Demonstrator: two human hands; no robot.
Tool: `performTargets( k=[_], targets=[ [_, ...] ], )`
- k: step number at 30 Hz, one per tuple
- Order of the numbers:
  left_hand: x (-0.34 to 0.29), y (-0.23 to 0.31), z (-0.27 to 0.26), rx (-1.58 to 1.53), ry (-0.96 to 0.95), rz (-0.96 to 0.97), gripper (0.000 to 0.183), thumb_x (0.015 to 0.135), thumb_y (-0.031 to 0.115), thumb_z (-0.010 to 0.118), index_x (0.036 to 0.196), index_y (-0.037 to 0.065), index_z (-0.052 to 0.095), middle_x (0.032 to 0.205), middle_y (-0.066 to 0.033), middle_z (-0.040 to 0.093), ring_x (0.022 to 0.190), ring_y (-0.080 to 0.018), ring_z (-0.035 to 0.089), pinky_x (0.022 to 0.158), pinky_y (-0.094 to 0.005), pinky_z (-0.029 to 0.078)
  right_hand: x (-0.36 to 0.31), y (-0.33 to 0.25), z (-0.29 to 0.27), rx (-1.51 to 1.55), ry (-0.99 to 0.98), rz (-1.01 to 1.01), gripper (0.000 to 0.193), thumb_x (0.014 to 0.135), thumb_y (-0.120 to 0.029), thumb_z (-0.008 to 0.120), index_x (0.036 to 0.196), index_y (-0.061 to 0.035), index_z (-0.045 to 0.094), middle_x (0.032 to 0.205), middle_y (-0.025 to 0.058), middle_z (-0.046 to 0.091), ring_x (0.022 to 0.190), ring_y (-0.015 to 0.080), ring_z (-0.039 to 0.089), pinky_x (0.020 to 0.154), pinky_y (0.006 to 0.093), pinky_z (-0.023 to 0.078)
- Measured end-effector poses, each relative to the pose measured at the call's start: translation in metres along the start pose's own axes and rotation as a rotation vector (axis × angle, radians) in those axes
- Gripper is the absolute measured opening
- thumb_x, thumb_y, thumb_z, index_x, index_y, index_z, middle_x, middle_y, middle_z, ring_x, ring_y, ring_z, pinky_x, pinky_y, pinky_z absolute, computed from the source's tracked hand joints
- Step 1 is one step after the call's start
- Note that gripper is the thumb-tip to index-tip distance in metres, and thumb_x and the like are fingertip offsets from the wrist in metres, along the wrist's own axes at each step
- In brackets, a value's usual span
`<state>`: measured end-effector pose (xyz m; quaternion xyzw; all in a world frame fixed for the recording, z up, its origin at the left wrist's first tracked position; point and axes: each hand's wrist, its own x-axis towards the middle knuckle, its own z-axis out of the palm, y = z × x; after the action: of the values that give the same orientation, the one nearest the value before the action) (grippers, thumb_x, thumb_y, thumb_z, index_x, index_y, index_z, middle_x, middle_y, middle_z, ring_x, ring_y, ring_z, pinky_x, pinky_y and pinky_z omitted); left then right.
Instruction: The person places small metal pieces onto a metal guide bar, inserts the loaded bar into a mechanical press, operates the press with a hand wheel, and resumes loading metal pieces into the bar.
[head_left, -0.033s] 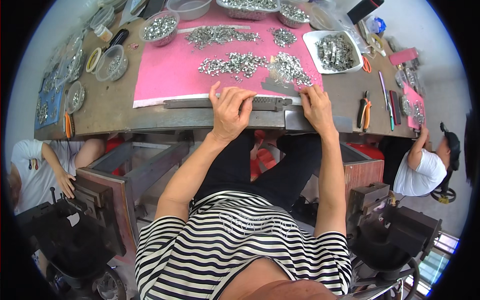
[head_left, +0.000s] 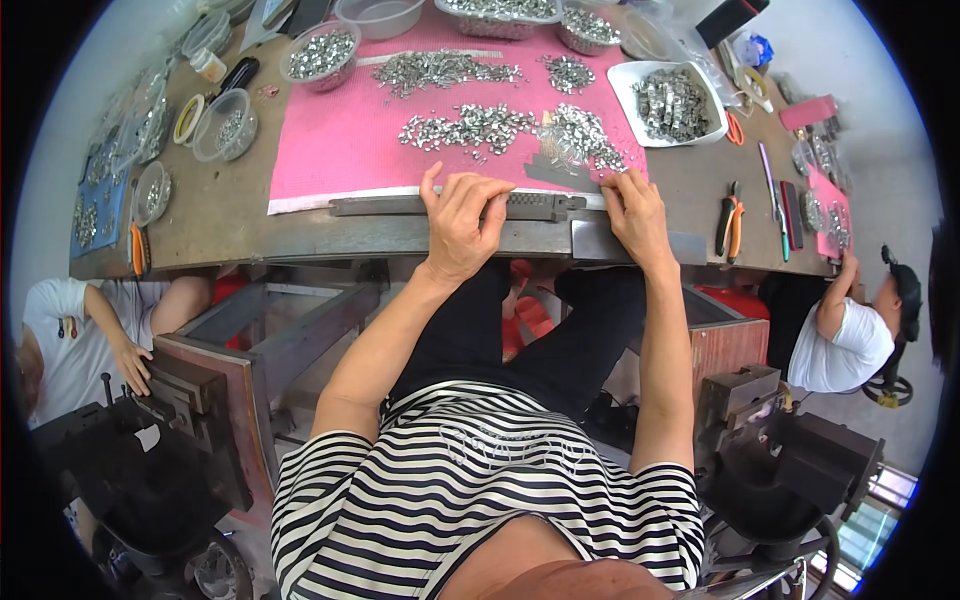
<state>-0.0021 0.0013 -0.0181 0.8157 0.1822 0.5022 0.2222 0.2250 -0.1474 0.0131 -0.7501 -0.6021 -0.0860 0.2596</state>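
Observation:
A long, dark metal bar with a slotted stretch point(head_left: 540, 207) lies along the near edge of the bench, on the white border of a pink mat point(head_left: 320, 150). My left hand point(head_left: 465, 225) bends over the middle of this bar, fingers curled and pressed onto it. Close to the bar's right end, the thumb and fingers of my right hand point(head_left: 637, 218) are pinched together; whatever sits between them is too small to see. A flat grey metal plate point(head_left: 600, 241) lies below my right hand. Just beyond the bar are a thin grey sheet point(head_left: 560, 174) and a heap of small silvery metal pieces point(head_left: 585, 135).
More heaps of silvery pieces point(head_left: 468, 128) cover the mat. A white tray point(head_left: 620, 80) of metal parts stands at right, near orange-handled pliers point(head_left: 733, 220). Plastic tubs point(head_left: 225, 125) stand at left. People in white sit at both sides, beside bench vises point(head_left: 195, 420).

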Motion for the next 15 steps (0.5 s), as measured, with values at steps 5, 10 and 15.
performTargets(
  k=[5, 10, 15],
  targets=[
    [0.001, -0.001, 0.002, 0.002, 0.002, 0.006, 0.02, 0.083, 0.002, 0.072, 0.101, 0.012, 0.069, 0.09, 0.0009, 0.067, 0.091, -0.0187, 0.065, 0.113, -0.0494, 0.027, 0.0, -0.01, 0.007, 0.098, 0.043, 0.01, 0.009, 0.088, -0.004, 0.068, 0.095, -0.0043, 0.063, 0.091, 0.011, 0.061, 0.082, 0.0324, 0.06, 0.074, 0.0418, 0.043],
    [0.0, 0.0, -0.001, 0.001, 0.001, 0.001, 0.017, 0.086, 0.003, 0.072, 0.101, 0.012, 0.069, 0.091, 0.0001, 0.068, 0.092, -0.0201, 0.064, 0.112, -0.0475, 0.028, 0.015, -0.07, 0.018, 0.223, 0.075, -0.194, 0.014, 0.083, -0.003, 0.071, 0.093, -0.0047, 0.061, 0.094, 0.0088, 0.06, 0.09, 0.0283, 0.059, 0.08, 0.0397, 0.043],
    [0.002, 0.002, 0.001, 0.001, -0.003, 0.008, 0.019, 0.084, 0.002, 0.072, 0.1, 0.012, 0.069, 0.091, 0.0007, 0.068, 0.092, -0.0195, 0.064, 0.112, -0.0486, 0.028, 0.015, -0.079, 0.028, 0.082, 0.057, -0.277, 0.018, 0.079, -0.001, 0.071, 0.095, -0.0035, 0.062, 0.097, 0.0089, 0.059, 0.089, 0.028, 0.056, 0.08, 0.04, 0.042]
  ],
)
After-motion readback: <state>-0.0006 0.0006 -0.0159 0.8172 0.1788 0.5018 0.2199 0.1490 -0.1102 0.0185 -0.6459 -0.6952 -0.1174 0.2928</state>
